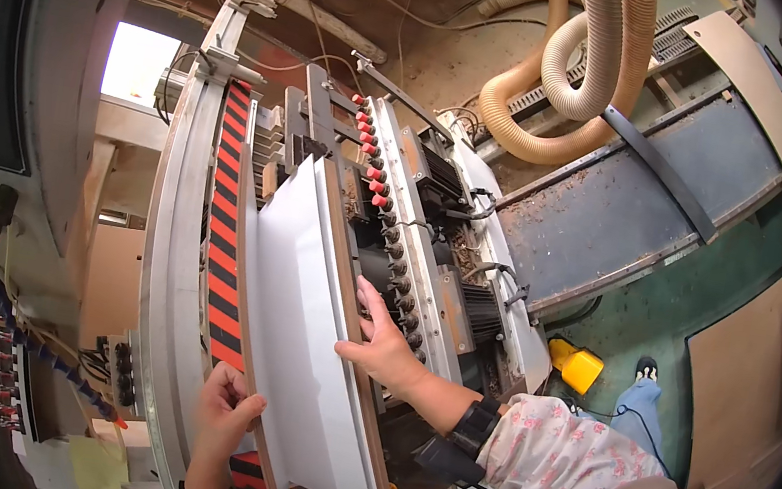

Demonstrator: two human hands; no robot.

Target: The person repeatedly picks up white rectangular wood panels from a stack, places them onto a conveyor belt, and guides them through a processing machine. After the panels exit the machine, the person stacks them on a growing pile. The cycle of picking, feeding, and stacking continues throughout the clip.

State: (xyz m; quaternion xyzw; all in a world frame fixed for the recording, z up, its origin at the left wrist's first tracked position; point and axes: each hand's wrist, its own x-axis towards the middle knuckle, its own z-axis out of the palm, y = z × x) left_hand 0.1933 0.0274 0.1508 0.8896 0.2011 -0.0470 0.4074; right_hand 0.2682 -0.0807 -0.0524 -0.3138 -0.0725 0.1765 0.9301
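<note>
Clock face = the head view, 12 at the top. Nearest first.

Left hand (227,417) at 7 o'clock: curled, gripping the white-faced workpiece (300,312) by its left brown edge, thumb over the edge, the other fingers bent. Probably so that side can't tip or slide.

Right hand (388,343), just below the hub toward 6, arm in a floral sleeve (549,440) from 4 o'clock: open, spread over the right brown edge (339,237), thumb on the inner white side, fingertips across it. More steadying than clamping, I'd say (can't tell how hard it presses). One hand per long edge presumably keeps the thing square.

Workpiece runs from 6 up toward 11, white surface between the edges. One part or two panels: can't tell.

Red-and-black striped strip (226,250) at 9, right along its left side; likely marks a hazard line. Metal beam (174,242) beyond that.

Toward 12: slanted row of red-capped knobs (376,188), lined up probably for easy reach.

Yellow pedal housing (580,369) on the floor at 4, handy for a foot.

Farther: debris-strewn grey table (607,216) at 2 to 3, ribbed hoses (582,81) at 1, perhaps for extraction.
</note>
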